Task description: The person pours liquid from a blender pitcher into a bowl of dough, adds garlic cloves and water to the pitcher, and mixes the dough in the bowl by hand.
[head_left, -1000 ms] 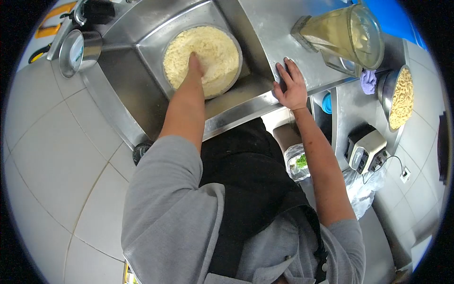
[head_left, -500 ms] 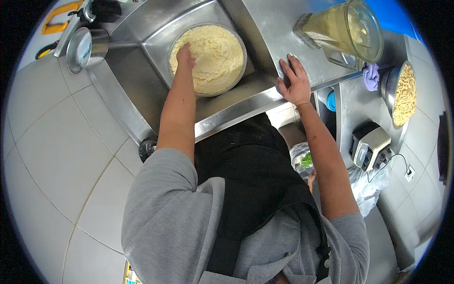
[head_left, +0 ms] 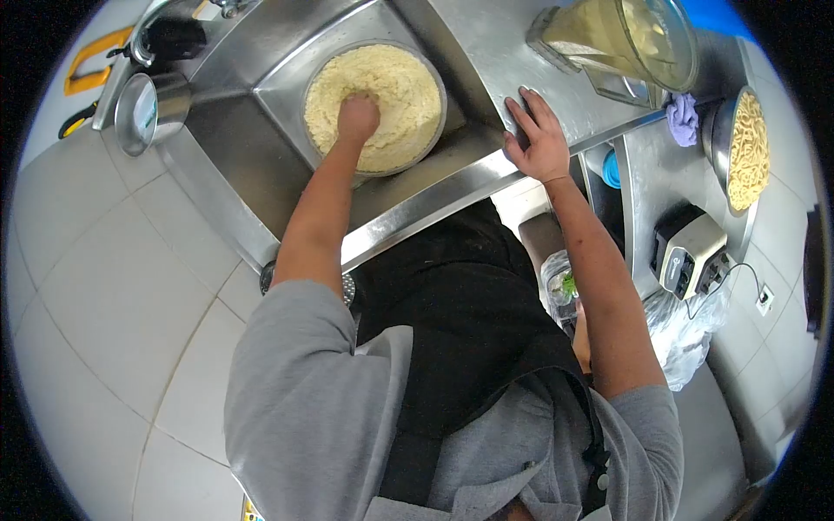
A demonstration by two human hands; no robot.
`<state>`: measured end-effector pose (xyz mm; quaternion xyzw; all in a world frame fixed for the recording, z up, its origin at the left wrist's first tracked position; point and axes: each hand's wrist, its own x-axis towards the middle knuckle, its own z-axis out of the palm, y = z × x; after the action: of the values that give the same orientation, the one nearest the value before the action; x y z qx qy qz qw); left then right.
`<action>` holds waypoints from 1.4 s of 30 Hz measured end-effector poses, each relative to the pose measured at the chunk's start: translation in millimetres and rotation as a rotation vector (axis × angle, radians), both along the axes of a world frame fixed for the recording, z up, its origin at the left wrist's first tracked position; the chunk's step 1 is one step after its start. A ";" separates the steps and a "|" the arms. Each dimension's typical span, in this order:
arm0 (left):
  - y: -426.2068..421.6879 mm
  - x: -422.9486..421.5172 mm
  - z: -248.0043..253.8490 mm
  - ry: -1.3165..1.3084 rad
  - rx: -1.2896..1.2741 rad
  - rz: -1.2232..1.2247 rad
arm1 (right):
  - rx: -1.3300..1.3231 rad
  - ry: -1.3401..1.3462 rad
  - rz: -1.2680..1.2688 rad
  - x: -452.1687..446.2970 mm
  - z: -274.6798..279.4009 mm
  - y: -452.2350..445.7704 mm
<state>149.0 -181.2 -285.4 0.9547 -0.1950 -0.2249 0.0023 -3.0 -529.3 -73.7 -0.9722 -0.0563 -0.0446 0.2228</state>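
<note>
A steel sink (head_left: 408,220) takes up the upper middle, with a metal counter (head_left: 469,26) running on from its right side. A cloudy jug (head_left: 599,39) lies across the view above the right hand, well apart from it. Farther right, a steel bowl (head_left: 718,143) is heaped with pale strips (head_left: 749,152); below it sit a cream-and-black appliance (head_left: 691,252) and a clear plastic bag (head_left: 686,334). A steel pot (head_left: 172,108) stands by the sink's left corner, and a purple cloth (head_left: 683,120) lies near the strips. The left forearm crosses the sink's front edge and hides part of the near rim of a round tub (head_left: 440,95).

That tub rests in the sink, filled with a pale yellow mass (head_left: 400,87) — crumbly, uneven, rougher around the knuckles. The left hand (head_left: 359,117) is down in it, fingers curled; their tips are hidden, so I cannot tell whether they pinch anything. The right hand (head_left: 540,143) lies palm down on the counter's edge, fingers spread.

Counted: one tub, one jug, one pot, one cloth — two hands.
</note>
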 end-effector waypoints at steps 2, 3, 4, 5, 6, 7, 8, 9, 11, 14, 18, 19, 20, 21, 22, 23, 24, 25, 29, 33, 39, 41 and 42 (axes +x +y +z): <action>-9.7 -13.5 11.4 0.060 -0.004 -0.174 | -0.007 -0.003 0.000 -0.3 0.8 0.3; -7.4 -15.8 9.1 0.053 -0.021 -0.209 | -0.010 -0.010 0.005 -0.2 0.5 0.4; -6.2 -16.9 5.1 0.055 -0.021 -0.207 | -0.010 -0.008 0.006 -0.9 0.9 0.5; -4.2 -16.0 1.8 0.124 0.056 -0.286 | -0.015 -0.004 0.006 -0.3 1.2 0.6; 0.7 -15.1 -5.2 0.192 0.136 -0.365 | -0.016 -0.002 0.005 0.4 1.3 1.4; 5.2 -16.4 -13.7 0.191 0.143 -0.362 | -0.009 -0.004 0.008 0.4 1.2 2.2; 6.8 -17.8 -21.8 0.259 0.208 -0.406 | -0.019 0.000 0.006 0.3 1.4 2.2; 4.9 -17.0 -16.6 0.327 0.273 -0.451 | -0.029 0.004 0.002 1.0 1.7 2.6; 2.4 -16.1 -5.5 0.372 0.312 -0.458 | -0.023 -0.001 -0.001 1.1 1.6 2.9; 11.5 -25.1 -3.9 0.389 0.305 -0.492 | -0.013 -0.016 0.003 -0.4 0.4 0.2; 31.4 -40.8 20.9 0.250 0.147 -0.460 | -0.005 -0.020 0.004 -0.9 0.5 -0.8; 35.8 -43.3 23.7 0.249 0.148 -0.466 | -0.005 -0.021 -0.002 -1.2 1.3 -1.0; 40.8 -46.3 26.7 0.206 0.092 -0.443 | -0.006 -0.016 -0.004 -1.4 1.7 -0.6; 43.9 -51.0 26.4 0.163 0.037 -0.418 | -0.006 -0.011 -0.005 -2.1 2.2 -0.7; 44.8 -56.3 25.1 0.164 0.037 -0.420 | -0.006 -0.010 -0.007 -2.6 2.8 -0.8; 45.9 -60.7 23.6 0.205 0.021 -0.393 | -0.006 -0.011 -0.005 -2.1 3.3 -0.5; 47.1 -65.2 23.6 0.245 0.006 -0.366 | -0.007 -0.013 -0.003 -1.8 3.8 -0.2; 47.9 -74.3 25.9 0.244 0.007 -0.365 | -0.006 -0.014 -0.002 -2.4 4.4 0.1; 32.8 -107.2 32.6 0.159 -0.427 -0.248 | -0.009 0.000 -0.006 -2.3 4.4 0.6; 12.0 -88.9 39.9 0.324 -0.574 -0.003 | -0.012 -0.002 -0.013 -3.3 2.0 0.2; -15.5 -28.4 -15.7 0.191 -0.458 0.725 | -0.011 -0.018 -0.001 -2.5 0.1 0.4; -30.4 -22.0 -36.5 0.268 -0.576 0.998 | -0.013 -0.015 0.007 -2.5 1.4 0.6; -38.5 -16.9 -44.9 0.339 -0.689 1.267 | -0.009 -0.019 0.010 -0.7 1.9 0.4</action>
<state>132.1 -219.8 -330.3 0.7816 0.3367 -0.2511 0.4611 -3.7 -528.9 -71.8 -0.9725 -0.0634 -0.0524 0.2180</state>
